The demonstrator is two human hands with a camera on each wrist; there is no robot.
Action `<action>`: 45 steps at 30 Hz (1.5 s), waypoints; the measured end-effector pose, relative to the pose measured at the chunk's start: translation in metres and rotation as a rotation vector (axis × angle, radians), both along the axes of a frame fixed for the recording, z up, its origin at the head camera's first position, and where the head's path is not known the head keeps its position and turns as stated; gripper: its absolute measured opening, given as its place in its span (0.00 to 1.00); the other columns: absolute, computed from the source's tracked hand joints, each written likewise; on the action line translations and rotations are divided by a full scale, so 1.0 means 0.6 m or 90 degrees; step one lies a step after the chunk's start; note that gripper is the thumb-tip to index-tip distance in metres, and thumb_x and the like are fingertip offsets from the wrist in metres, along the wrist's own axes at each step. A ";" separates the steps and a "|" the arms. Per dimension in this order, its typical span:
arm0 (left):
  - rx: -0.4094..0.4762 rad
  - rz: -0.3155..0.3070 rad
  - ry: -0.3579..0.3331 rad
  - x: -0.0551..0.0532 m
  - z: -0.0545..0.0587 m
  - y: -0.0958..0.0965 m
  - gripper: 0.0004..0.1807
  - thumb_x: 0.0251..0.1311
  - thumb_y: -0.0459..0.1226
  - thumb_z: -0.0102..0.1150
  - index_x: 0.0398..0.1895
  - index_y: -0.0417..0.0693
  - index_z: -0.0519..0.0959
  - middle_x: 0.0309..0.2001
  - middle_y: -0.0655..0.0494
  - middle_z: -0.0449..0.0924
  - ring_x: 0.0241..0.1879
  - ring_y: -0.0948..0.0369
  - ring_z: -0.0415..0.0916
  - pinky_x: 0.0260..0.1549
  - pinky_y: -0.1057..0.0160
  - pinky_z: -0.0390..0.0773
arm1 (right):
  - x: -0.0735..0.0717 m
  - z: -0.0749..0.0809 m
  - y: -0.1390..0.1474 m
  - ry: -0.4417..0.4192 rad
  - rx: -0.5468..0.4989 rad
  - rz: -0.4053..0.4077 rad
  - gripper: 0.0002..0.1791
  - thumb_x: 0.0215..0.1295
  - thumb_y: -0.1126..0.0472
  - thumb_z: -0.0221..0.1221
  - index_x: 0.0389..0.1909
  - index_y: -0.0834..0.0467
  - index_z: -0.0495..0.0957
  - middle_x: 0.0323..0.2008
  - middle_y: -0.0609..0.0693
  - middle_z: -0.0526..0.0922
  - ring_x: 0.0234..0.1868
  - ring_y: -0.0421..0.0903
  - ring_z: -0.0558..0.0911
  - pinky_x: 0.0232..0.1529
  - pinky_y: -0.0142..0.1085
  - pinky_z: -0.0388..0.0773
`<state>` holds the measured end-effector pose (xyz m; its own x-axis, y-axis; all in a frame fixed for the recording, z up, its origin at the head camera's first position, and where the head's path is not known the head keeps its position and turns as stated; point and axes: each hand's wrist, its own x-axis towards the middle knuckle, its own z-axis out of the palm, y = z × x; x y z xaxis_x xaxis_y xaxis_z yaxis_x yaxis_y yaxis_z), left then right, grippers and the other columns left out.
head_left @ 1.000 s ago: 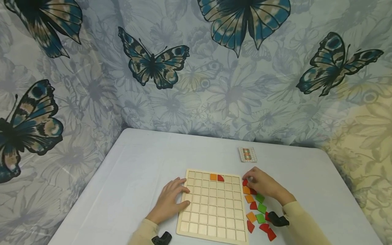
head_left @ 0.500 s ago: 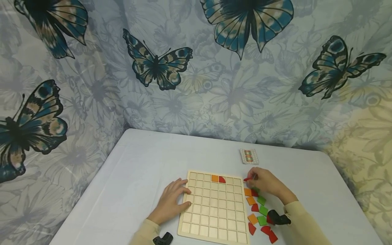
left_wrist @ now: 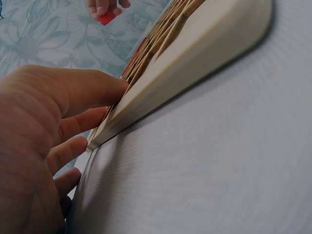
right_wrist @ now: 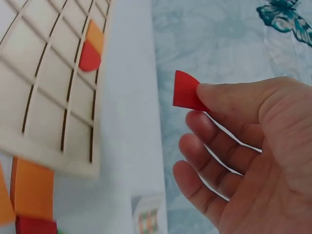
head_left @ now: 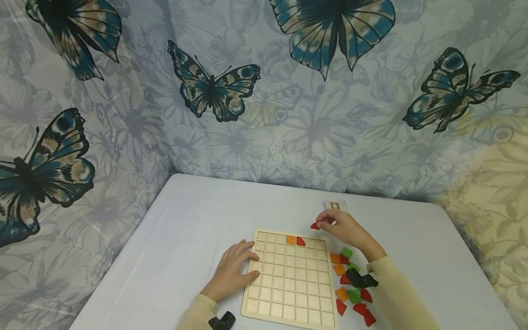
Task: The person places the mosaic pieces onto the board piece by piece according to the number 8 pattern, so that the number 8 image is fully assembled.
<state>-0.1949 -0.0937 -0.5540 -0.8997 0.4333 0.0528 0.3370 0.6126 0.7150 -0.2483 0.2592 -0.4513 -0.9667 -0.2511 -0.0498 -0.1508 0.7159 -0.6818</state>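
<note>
My right hand [head_left: 343,227] pinches a red quarter-circle tile [right_wrist: 186,90] between thumb and fingers, raised beyond the far right corner of the wooden grid board [head_left: 284,279]. Its other fingers curl loosely below, as the right wrist view shows. My left hand [head_left: 232,271] rests on the board's left edge with fingers spread, the thumb tip on the rim [left_wrist: 146,105] in the left wrist view. In the board's far row lie an orange square tile [head_left: 291,239] and, right beside it, another red quarter-circle tile [head_left: 300,241].
Loose orange, green and red tiles [head_left: 342,293] lie scattered along the board's right side, partly under the right wrist's black camera [head_left: 360,278]. A small pattern card [head_left: 335,205] lies behind the right hand on the white table [head_left: 198,211]. Patterned cloth walls [head_left: 288,137] border the table.
My right hand has lifted the red quarter-circle tile from the loose pile and carried it away and left, past the board's corner. The left hand stays put on the board.
</note>
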 end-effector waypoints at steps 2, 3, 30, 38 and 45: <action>0.000 0.000 0.002 0.000 -0.001 0.000 0.15 0.60 0.48 0.67 0.49 0.64 0.79 0.76 0.58 0.63 0.80 0.50 0.50 0.79 0.38 0.45 | -0.004 0.000 -0.009 -0.006 -0.014 0.014 0.07 0.72 0.58 0.61 0.43 0.58 0.81 0.40 0.51 0.83 0.41 0.45 0.79 0.38 0.36 0.78; 0.003 0.000 0.007 0.000 -0.001 0.001 0.15 0.59 0.47 0.68 0.49 0.64 0.79 0.76 0.58 0.63 0.80 0.49 0.50 0.78 0.37 0.45 | -0.006 -0.001 -0.013 -0.008 -0.019 0.020 0.07 0.72 0.58 0.61 0.43 0.58 0.81 0.40 0.51 0.83 0.41 0.44 0.79 0.37 0.36 0.78; 0.010 -0.011 0.011 0.001 -0.004 0.000 0.14 0.60 0.49 0.67 0.48 0.65 0.78 0.76 0.57 0.64 0.80 0.47 0.51 0.77 0.34 0.47 | -0.042 -0.027 -0.097 -0.040 -0.044 0.086 0.06 0.72 0.60 0.59 0.40 0.57 0.84 0.35 0.50 0.85 0.36 0.43 0.78 0.36 0.36 0.76; 0.005 -0.001 0.014 -0.001 -0.004 0.000 0.14 0.59 0.47 0.68 0.48 0.65 0.79 0.75 0.58 0.64 0.80 0.49 0.51 0.78 0.37 0.47 | -0.046 -0.043 -0.108 -0.078 -0.059 0.096 0.06 0.72 0.60 0.60 0.41 0.58 0.83 0.35 0.51 0.86 0.35 0.42 0.80 0.36 0.33 0.79; 0.012 0.005 0.001 0.001 -0.004 0.002 0.15 0.58 0.47 0.69 0.47 0.64 0.79 0.75 0.58 0.64 0.80 0.49 0.51 0.78 0.37 0.47 | -0.045 -0.055 -0.117 -0.089 -0.033 0.082 0.05 0.71 0.60 0.60 0.40 0.56 0.83 0.33 0.47 0.84 0.34 0.42 0.77 0.36 0.36 0.77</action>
<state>-0.1944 -0.0928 -0.5564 -0.9028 0.4254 0.0628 0.3340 0.6019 0.7254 -0.2754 0.1892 -0.4843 -0.9109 -0.3782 -0.1648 -0.1406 0.6601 -0.7379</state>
